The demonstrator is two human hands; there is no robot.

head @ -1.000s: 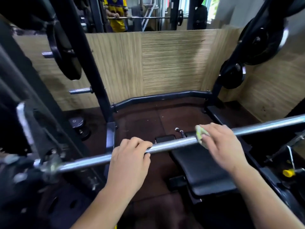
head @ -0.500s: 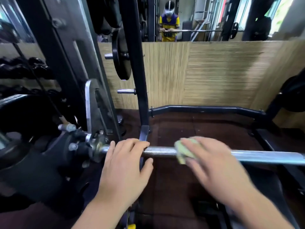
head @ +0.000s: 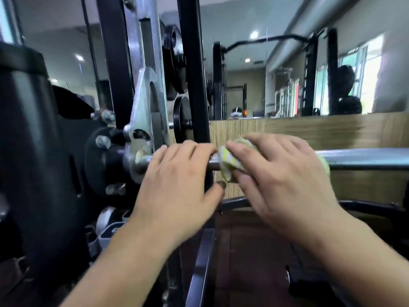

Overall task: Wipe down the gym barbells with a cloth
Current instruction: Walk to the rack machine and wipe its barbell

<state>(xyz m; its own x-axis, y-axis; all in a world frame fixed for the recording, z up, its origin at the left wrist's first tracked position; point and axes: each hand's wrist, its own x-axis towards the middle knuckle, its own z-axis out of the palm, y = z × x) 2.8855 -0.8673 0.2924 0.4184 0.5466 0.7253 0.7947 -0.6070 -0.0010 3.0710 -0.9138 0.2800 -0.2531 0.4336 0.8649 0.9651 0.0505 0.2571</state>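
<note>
A steel barbell (head: 363, 159) runs level across the view, fixed at its left end in a rack's carriage. My left hand (head: 179, 185) grips the bar close to that left end, fingers curled over the top. Just right of it, my right hand (head: 281, 180) presses a yellow-green cloth (head: 230, 165) around the bar; the two hands almost touch. Most of the cloth is hidden under my right palm, with a small edge showing at the wrist side.
The rack's black upright (head: 194, 85) and a grey hook plate (head: 143, 111) stand right behind my left hand. Black weight plates (head: 179, 120) hang on pegs beyond. A wood-panelled wall (head: 332, 134) with a mirror above lies behind the bar.
My right hand has slid the cloth left along the bar until it reached my left hand. My view has swung left and up, toward the rack's end.
</note>
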